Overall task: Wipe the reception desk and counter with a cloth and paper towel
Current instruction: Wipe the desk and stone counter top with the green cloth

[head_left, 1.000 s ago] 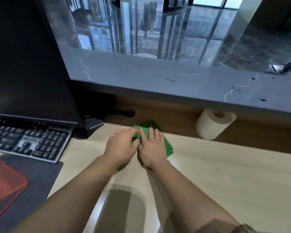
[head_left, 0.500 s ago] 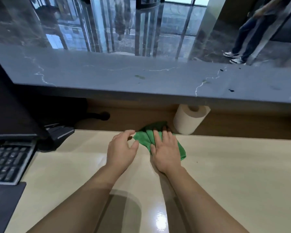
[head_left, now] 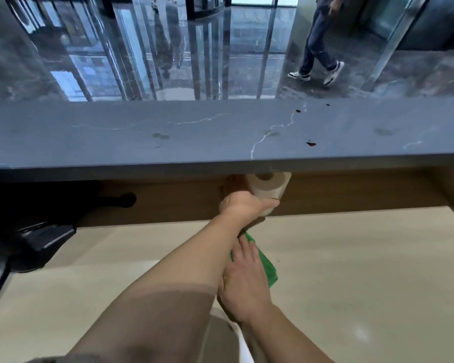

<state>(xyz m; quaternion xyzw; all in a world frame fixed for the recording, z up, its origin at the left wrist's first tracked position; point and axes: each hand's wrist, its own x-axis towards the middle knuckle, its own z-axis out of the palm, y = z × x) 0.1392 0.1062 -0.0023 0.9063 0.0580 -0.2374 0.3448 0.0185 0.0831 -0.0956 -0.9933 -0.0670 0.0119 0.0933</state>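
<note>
1. Head view: your left hand curls its fingers round the paper towel roll, under the counter overhang.
2. Your right hand keeps its fingers straight, pressing the green cloth beneath them onto the desk.
3. You look to be fetching paper; next, draw the roll clear of the overhang.

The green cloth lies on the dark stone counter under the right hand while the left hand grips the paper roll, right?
No. The head view shows the green cloth on the pale desk below, not the dark counter. The right hand rests on it; the left hand grips the paper roll.
</note>
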